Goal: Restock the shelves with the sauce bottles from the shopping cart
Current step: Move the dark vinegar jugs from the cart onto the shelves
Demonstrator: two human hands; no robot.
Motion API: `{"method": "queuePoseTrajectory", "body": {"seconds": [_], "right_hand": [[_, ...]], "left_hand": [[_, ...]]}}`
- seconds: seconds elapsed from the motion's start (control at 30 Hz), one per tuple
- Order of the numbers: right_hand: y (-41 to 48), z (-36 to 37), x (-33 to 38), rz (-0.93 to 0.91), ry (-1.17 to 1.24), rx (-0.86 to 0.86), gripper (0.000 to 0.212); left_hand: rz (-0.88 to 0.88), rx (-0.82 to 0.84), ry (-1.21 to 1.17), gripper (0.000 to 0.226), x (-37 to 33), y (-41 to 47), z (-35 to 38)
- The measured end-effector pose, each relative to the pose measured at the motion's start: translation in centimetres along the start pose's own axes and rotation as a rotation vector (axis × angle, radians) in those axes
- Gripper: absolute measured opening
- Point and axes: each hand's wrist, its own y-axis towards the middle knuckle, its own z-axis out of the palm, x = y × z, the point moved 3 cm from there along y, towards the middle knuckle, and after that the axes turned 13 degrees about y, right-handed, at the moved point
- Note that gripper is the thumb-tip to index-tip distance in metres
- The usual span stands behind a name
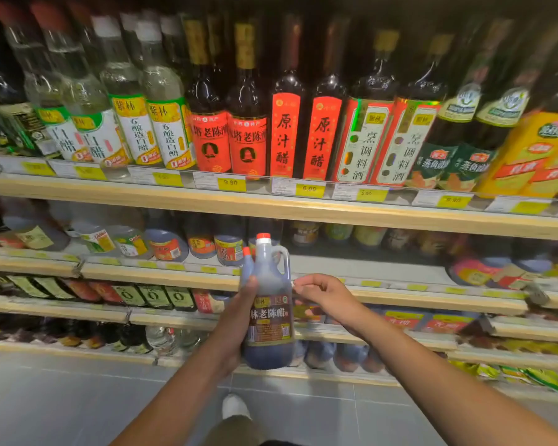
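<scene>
My left hand (239,317) grips a dark vinegar jug (269,304) with a red cap, a moulded handle and a brown label, held upright in front of the second shelf (384,259). A second red-capped bottle (246,265) peeks out just behind the jug on its left. My right hand (322,292) hovers beside the jug's right side, fingers loosely curled and holding nothing. The second shelf has a bare stretch right behind the jug and to its right. The shopping cart is out of view.
The top shelf (271,207) holds tall vinegar and cooking wine bottles with yellow price tags along its edge. Squat jugs (165,244) stand on the second shelf at left and far right. Lower shelves carry more bottles and packets. Grey tiled floor (78,397) and my shoe (236,407) lie below.
</scene>
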Motion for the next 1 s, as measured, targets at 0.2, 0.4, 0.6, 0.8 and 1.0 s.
{"method": "queuePoseTrajectory", "body": {"seconds": [0.2,0.4,0.6,0.8,1.0], "right_hand": [[-5.6,-1.1,-0.8,0.105,0.130,0.081,0.043],[-8.7,-0.6,-0.5,0.083,0.105,0.069,0.042],[-8.1,0.2,-0.9,0.085,0.076,-0.023,0.041],[-5.4,-0.1,-1.0,0.099,0.070,-0.062,0.040],[-1.6,-2.1,0.6,0.063,0.087,-0.084,0.035]], "left_hand": [[-0.008,0.113,0.015,0.066,0.1,-0.2,3.6],[-0.050,0.172,0.048,0.064,0.8,0.0,5.1],[-0.096,0.158,0.129,0.065,1.2,1.2,5.3],[-0.134,0.158,0.157,0.066,1.2,3.4,5.2],[-0.182,0.061,0.209,0.054,-0.3,6.6,4.7]]}}
